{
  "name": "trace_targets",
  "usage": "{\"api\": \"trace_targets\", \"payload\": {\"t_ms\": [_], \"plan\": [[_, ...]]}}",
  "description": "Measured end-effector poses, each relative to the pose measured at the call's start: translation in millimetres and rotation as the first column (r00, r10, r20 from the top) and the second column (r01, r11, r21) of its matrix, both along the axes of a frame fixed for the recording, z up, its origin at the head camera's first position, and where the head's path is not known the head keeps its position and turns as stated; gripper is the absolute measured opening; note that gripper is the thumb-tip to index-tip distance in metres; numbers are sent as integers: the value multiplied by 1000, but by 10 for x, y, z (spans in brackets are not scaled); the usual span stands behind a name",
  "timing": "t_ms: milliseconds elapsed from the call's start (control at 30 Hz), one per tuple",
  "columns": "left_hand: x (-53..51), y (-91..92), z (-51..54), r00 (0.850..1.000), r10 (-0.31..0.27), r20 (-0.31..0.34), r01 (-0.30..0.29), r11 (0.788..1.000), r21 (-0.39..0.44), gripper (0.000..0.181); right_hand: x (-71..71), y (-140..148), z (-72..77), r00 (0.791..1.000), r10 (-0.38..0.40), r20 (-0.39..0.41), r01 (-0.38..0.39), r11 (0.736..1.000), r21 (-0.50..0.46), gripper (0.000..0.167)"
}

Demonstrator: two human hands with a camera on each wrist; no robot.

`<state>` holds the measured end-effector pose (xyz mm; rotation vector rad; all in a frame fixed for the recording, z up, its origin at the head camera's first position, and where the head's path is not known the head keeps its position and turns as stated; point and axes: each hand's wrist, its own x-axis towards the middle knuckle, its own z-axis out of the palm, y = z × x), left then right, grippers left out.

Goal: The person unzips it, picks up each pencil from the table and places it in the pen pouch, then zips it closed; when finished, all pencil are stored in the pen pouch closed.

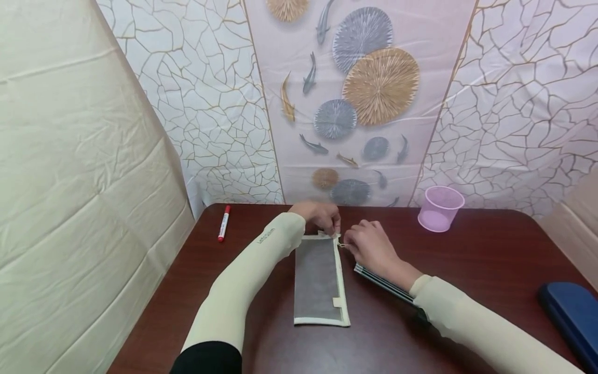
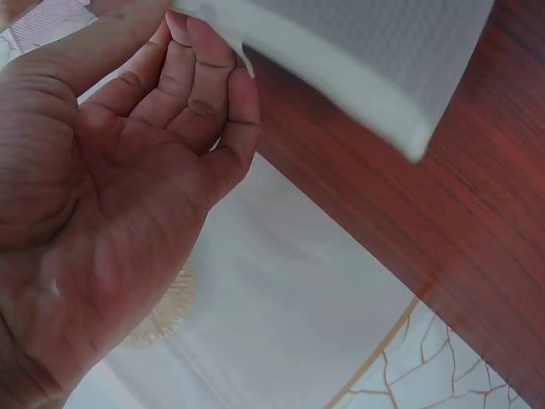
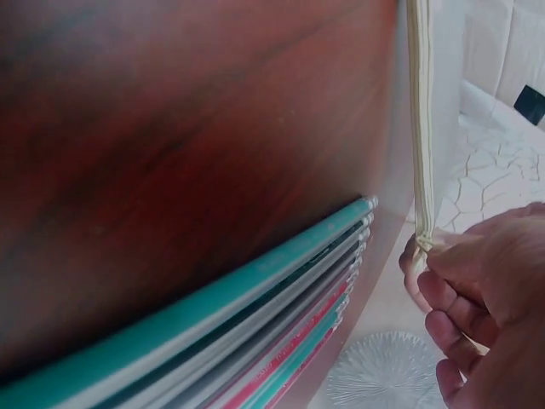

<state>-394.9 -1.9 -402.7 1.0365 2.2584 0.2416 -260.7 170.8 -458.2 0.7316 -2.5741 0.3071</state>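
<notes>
Your left hand [image 1: 320,214] pinches the pouch [image 1: 315,280] at one o'clock, right hand [image 1: 371,246] its zip pull [image 1: 343,245]; crooked tugging could jam it!

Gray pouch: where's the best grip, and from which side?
I'd probably pinch the pale near edge of the gray pouch, thumb on top, coming from the person's side: it's flat and thin, and that short edge is free, while the left hand and right hand are both at the far end.
</notes>
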Motion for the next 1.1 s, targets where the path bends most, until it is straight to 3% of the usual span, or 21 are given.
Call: {"api": "trace_targets", "payload": {"t_ms": [267,633,700,867,1100], "plan": [[40,38,31,997,2,-71,-4,1000,-29,9,198,-26,6,999,35,-21,-35,999,19,18],[15,-41,-46,987,8,-158,0,999,52,7,526,-2,-3,996,83,-35,-83,996,-10,22],[0,-63,-75,979,11,-204,3,998,64,6,590,5,-14,994,104,-41,-105,994,-22,23],[-41,-127,-132,940,41,-338,-10,996,90,6,769,12,-49,988,137,-70,-140,989,-39,24],[-101,-193,-163,916,23,-401,34,990,136,14,995,-17,-87,976,180,-125,-186,982,-31,26]]}}
